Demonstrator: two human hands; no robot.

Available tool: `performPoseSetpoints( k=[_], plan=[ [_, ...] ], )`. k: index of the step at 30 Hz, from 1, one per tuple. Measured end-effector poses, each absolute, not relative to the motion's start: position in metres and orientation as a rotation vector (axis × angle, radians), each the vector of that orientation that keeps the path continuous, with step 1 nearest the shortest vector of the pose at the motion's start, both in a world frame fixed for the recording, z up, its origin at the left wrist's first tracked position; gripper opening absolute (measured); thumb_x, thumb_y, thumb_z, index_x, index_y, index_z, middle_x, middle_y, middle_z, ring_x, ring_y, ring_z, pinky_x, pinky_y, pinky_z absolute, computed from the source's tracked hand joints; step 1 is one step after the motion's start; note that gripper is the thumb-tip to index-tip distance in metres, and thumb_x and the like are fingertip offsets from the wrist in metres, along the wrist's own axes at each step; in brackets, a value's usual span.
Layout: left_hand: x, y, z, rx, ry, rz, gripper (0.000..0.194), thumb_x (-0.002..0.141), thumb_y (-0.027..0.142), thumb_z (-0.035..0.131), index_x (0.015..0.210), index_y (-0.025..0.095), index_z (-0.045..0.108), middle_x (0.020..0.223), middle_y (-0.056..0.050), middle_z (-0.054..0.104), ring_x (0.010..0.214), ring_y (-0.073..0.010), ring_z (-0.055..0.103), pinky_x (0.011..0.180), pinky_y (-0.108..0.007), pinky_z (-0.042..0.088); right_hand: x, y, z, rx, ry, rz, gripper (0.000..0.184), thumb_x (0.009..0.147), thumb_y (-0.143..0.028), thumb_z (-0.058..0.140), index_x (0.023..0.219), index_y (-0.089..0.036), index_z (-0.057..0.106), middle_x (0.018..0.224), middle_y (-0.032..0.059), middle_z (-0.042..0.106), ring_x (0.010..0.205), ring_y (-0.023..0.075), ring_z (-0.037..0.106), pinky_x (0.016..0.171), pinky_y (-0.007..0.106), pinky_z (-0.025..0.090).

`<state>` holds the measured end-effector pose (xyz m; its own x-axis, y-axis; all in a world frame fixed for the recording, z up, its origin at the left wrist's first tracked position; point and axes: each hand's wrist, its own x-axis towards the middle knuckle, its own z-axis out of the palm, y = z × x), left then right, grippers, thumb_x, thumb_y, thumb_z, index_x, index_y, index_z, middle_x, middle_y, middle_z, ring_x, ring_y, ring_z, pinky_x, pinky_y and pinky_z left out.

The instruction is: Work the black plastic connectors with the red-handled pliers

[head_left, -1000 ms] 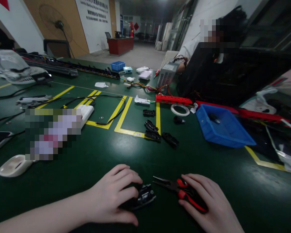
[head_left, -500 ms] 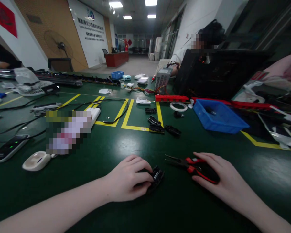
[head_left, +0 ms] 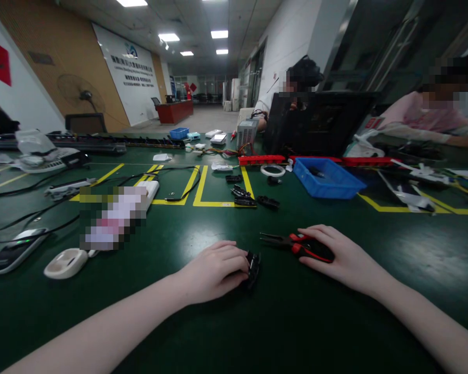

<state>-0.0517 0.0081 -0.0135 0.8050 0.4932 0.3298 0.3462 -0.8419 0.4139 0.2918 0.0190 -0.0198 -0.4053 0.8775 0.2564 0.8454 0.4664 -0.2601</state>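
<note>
My left hand [head_left: 214, 271] rests on the green table [head_left: 281, 322], fingers curled round a small black plastic part [head_left: 252, 269] that sticks out at the fingertips. My right hand [head_left: 341, 255] lies over the red-and-black handles of a pair of needle-nose pliers [head_left: 292, 243], whose jaws point left toward the black part. Both hands sit near the table's front edge, a short gap between them.
Several loose black parts [head_left: 244, 196] lie by yellow floor-tape lines [head_left: 198, 188]. A blue bin [head_left: 323, 179], a tape roll [head_left: 273, 170] and a red strip [head_left: 262, 159] stand behind. A white mouse-like object [head_left: 65, 263] and cables lie left. Two people sit at the far right.
The view has tilted up, showing more of the room. My left hand turned the black part so it stands more on edge. My right hand stays on the pliers.
</note>
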Motion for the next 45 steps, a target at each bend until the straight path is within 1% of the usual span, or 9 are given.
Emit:
performPoseSetpoints(
  k=[4,11,19,22,27,32,35,40,45],
  plan=[
    [-0.045,0.005,-0.01,2.895,0.652,0.565,0.012,0.098,0.023,0.047,0.1,0.019,0.058,0.108,-0.002,0.066,0.107,-0.0161,0.06,0.106,-0.036,0.038,0.293,0.013,-0.019,-1.428,-2.353,0.115,0.053,0.081,-0.055,0.064,0.125,-0.025,0.059,0.123,0.0109,0.061,0.109,0.0291,0.061,0.091,0.047,0.052],
    [-0.037,0.0,-0.006,3.207,0.589,0.449,0.016,0.1,0.023,0.043,0.099,0.017,0.058,0.098,-0.004,0.065,0.093,-0.0179,0.059,0.09,-0.033,0.043,0.292,-0.002,-0.014,-1.367,-2.37,0.117,0.051,0.084,-0.052,0.062,0.126,-0.024,0.058,0.122,0.0115,0.061,0.108,0.0276,0.061,0.091,0.046,0.053],
    [-0.036,0.003,-0.009,3.104,0.662,0.472,0.016,0.1,0.029,0.045,0.102,0.019,0.058,0.097,-0.002,0.063,0.089,-0.0165,0.058,0.081,-0.031,0.04,0.287,-0.004,-0.009,-1.362,-2.384,0.043,0.048,0.086,-0.05,0.06,0.124,-0.022,0.058,0.12,0.0118,0.061,0.105,0.0273,0.062,0.088,0.045,0.053],
    [-0.037,0.004,-0.012,3.034,0.676,0.506,0.016,0.1,0.031,0.047,0.103,0.019,0.058,0.096,-0.002,0.064,0.089,-0.0167,0.058,0.081,-0.031,0.04,0.286,-0.004,-0.008,-1.358,-2.402,-0.005,0.049,0.084,-0.051,0.061,0.122,-0.021,0.059,0.117,0.0117,0.062,0.101,0.0266,0.063,0.085,0.043,0.054],
    [-0.037,0.004,-0.014,2.929,0.732,0.626,0.02,0.097,0.032,0.052,0.108,0.017,0.059,0.101,-0.005,0.064,0.094,-0.0183,0.059,0.083,-0.032,0.044,0.278,-0.005,-0.008,-1.325,-2.415,-0.093,0.059,0.08,-0.055,0.066,0.127,-0.021,0.057,0.119,0.0126,0.062,0.104,0.028,0.062,0.087,0.045,0.054],
    [-0.04,0.004,-0.011,2.866,0.73,0.701,0.028,0.091,0.031,0.058,0.116,0.018,0.058,0.113,-0.008,0.063,0.102,-0.0204,0.059,0.087,-0.035,0.047,0.267,-0.008,-0.008,-1.32,-2.403,-0.168,0.045,0.084,-0.049,0.062,0.118,-0.02,0.063,0.105,0.0112,0.066,0.093,0.0258,0.063,0.078,0.042,0.055],
    [-0.042,0.004,-0.011,2.834,0.685,0.649,0.033,0.09,0.03,0.06,0.121,0.019,0.059,0.12,-0.008,0.062,0.108,-0.021,0.058,0.091,-0.036,0.048,0.265,-0.01,-0.009,-1.283,-2.405,-0.242,0.043,0.083,-0.047,0.062,0.117,-0.02,0.063,0.106,0.0115,0.066,0.093,0.0264,0.063,0.078,0.043,0.055],
    [-0.043,0.006,-0.013,2.821,0.722,0.604,0.029,0.094,0.032,0.057,0.12,0.02,0.063,0.115,-0.008,0.063,0.103,-0.0203,0.06,0.09,-0.036,0.05,0.269,-0.008,-0.01,-1.223,-2.351,-0.246,0.046,0.083,-0.044,0.063,0.122,-0.021,0.06,0.112,0.0117,0.066,0.098,0.0273,0.064,0.081,0.043,0.055],
    [-0.044,0.008,-0.016,2.798,0.747,0.575,0.026,0.097,0.03,0.052,0.118,0.021,0.065,0.112,-0.007,0.063,0.1,-0.0194,0.06,0.089,-0.036,0.05,0.269,-0.01,-0.005,-1.094,-2.354,-0.24,0.046,0.081,-0.039,0.066,0.122,-0.02,0.06,0.11,0.0121,0.067,0.096,0.0257,0.066,0.079,0.04,0.057]
  ],
)
